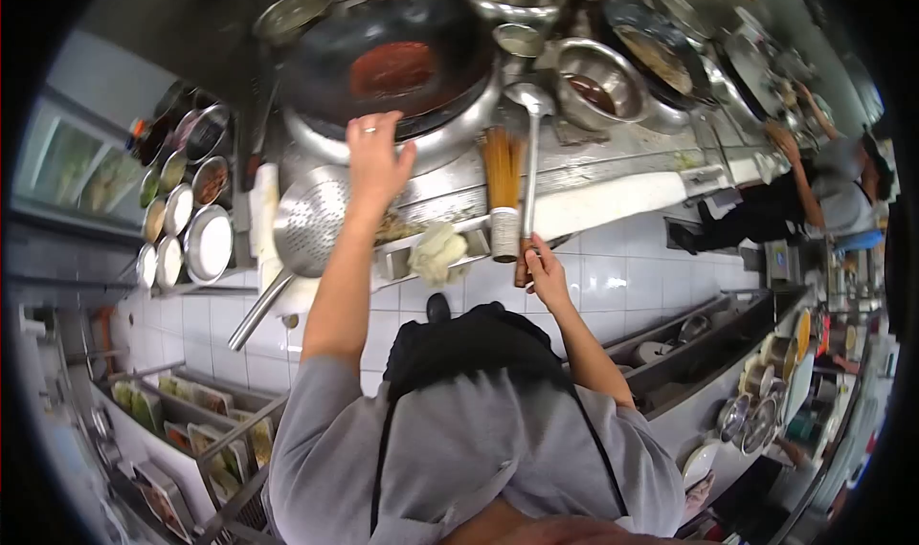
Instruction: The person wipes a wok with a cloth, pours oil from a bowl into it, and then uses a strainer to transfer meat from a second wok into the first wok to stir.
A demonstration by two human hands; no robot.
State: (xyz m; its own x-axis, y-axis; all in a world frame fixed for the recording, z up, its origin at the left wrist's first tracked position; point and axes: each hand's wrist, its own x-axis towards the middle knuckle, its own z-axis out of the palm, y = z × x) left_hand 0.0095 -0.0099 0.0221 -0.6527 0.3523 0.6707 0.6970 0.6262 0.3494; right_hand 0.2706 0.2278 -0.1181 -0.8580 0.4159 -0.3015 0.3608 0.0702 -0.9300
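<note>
A black wok (450,43) with red sauce (392,68) in its bottom sits on a steel ring burner. My left hand (378,157) reaches to the wok's near rim, fingers stretched out and thumb apart, overlapping the rim in this view. In my right hand (548,275) is the wooden handle end of a long steel ladle (531,153), its bowl lying on the stove top. Just left of the ladle lies a bamboo wok brush (503,191). A perforated strainer (316,222) rests left of my left forearm, and a crumpled pale cloth (438,253) lies on the front edge.
A steel bowl (601,84) with brown liquid stands right of the wok, beside a second wok (656,52). Seasoning containers (208,244) line the left side. Another person (828,196) works at the far right. Behind me are shelves with food trays (206,421).
</note>
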